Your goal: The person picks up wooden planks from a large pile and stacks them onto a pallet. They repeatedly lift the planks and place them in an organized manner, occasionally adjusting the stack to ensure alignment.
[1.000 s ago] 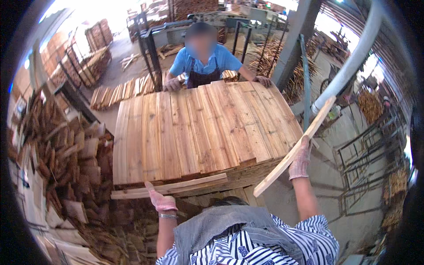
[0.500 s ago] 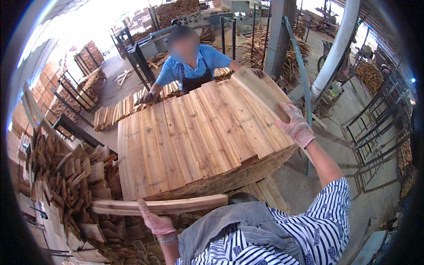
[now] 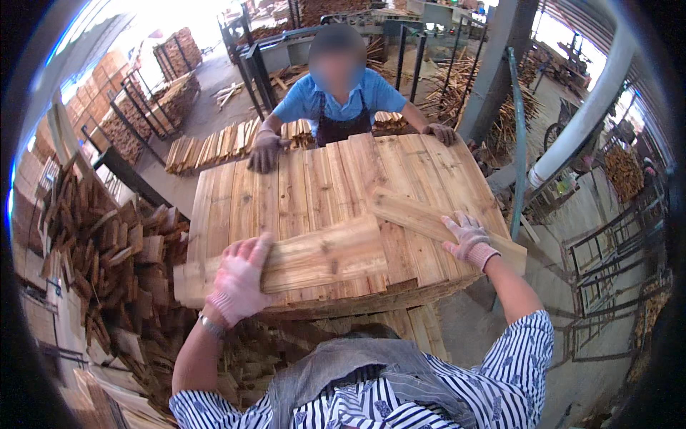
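Observation:
A layered stack of planks (image 3: 300,193) spreads in front of me, its top covered by boards laid side by side. My left hand (image 3: 239,280), in a pale pinkish glove, grips a wide wooden plank (image 3: 332,256) lying crosswise over the near edge of the stack; motion smears both a little. A second, narrower plank (image 3: 411,217) slants across the right part of the stack. My gloved right hand (image 3: 468,239) is closed over that one, whose near end juts past the stack's right corner. The undersides of both planks are hidden.
Across the stack stands a co-worker in a blue shirt, one dark-gloved hand (image 3: 266,151) at its far left, the other (image 3: 439,134) at its far right. A heap of wood offcuts (image 3: 107,250) lies to the left. A pole (image 3: 518,143) rises near the right corner.
My left hand has brought a plank up from below the near edge onto the stack. My right hand's plank has swung to a slant. The co-worker's hands have shifted on the far edge.

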A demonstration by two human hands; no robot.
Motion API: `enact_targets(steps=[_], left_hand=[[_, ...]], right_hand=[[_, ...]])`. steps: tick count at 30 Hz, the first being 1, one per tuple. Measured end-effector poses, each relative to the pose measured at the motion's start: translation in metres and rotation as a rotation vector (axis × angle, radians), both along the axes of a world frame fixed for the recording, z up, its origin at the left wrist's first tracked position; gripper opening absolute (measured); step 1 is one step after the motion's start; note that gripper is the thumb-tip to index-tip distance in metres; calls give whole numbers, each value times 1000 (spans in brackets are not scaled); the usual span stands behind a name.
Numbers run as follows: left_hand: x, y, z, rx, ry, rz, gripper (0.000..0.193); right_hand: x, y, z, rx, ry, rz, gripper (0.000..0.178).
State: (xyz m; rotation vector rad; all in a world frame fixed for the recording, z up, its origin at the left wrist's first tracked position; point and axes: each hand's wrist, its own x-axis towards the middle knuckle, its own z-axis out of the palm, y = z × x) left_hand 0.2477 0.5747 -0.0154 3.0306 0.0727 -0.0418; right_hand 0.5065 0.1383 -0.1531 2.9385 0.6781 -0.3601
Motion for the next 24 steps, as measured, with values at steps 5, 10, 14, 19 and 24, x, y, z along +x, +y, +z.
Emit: enact_targets(steps=[5, 10, 14, 19, 24], left_hand=[[26, 27, -92, 63, 138, -51, 101], [47, 41, -111, 65, 386, -57, 97], [49, 51, -97, 83, 390, -56, 91], [35, 53, -93, 58, 445, 3, 80], [43, 57, -108, 35, 432, 54, 90]], right_hand=[[-3, 5, 0, 64, -17, 34, 78], [-5, -4, -10, 81, -62, 65, 83], [10, -17, -29, 52, -79, 65, 88], [4, -5, -12, 52, -24, 42, 88], [24, -27, -30, 98, -89, 161, 91]])
